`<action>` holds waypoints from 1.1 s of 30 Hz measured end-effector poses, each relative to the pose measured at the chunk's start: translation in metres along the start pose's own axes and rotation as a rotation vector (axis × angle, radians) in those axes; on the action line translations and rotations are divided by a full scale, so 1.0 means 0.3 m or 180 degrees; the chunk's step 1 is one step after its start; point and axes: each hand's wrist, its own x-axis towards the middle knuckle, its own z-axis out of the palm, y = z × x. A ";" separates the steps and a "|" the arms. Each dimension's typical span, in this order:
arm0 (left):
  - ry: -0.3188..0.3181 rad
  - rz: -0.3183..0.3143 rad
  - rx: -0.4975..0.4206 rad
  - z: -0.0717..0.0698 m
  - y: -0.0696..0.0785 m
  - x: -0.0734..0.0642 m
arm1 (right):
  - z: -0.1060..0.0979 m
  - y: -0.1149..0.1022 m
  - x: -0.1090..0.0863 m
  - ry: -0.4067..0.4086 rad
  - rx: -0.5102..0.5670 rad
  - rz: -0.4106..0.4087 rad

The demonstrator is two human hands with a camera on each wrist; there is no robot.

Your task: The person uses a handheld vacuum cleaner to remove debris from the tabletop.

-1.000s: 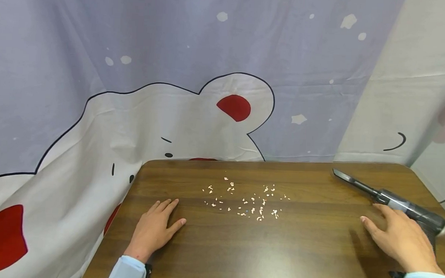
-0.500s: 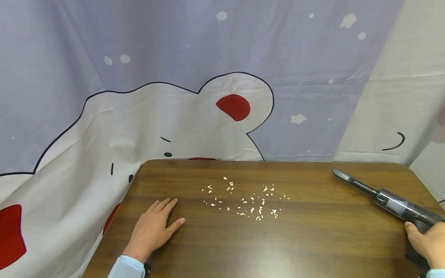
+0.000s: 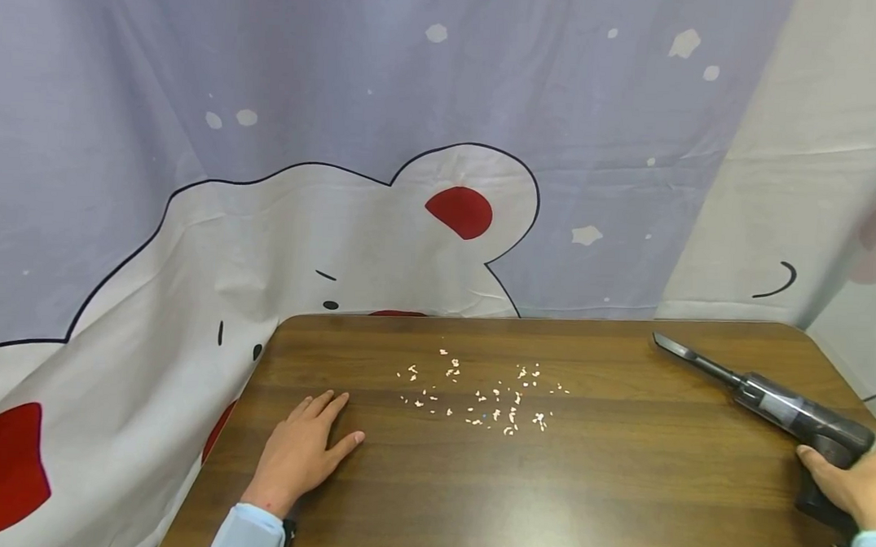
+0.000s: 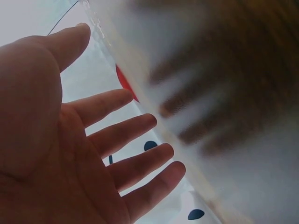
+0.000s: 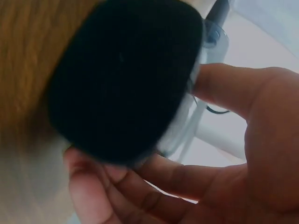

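Brn table (image 3: 598,484), wht bits (image 3: 518,399), L hand (image 3: 299,455) spread, R hand (image 3: 860,486) gripping blk vac (image 3: 819,422), pale side patch (image 3: 779,408) illegible

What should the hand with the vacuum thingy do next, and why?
Probably swing the nozzle toward the white scraps: the right hand grips what looks like a handheld vacuum, and its tip points away from them.

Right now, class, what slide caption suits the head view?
Right hand gripping a dark long-nozzled tool; left hand open near pale scraps scattered on a brown table.
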 end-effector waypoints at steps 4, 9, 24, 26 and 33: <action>-0.0005 0.0012 -0.0003 0.002 0.000 0.001 | 0.005 0.010 0.014 -0.0084 -0.0156 -0.0088; -0.0005 0.0014 0.0004 0.001 -0.002 0.000 | 0.012 0.018 0.025 -0.0180 -0.0190 -0.0004; -0.0108 -0.0037 -0.0060 0.001 0.002 -0.006 | 0.031 0.081 0.060 -0.0320 0.0717 0.0426; -0.0102 -0.0035 -0.0057 0.002 0.002 -0.006 | 0.032 0.084 0.068 -0.0482 0.0991 0.0478; -0.0105 -0.0032 -0.0044 0.006 0.002 -0.005 | 0.029 0.117 0.101 -0.1645 0.2686 0.0491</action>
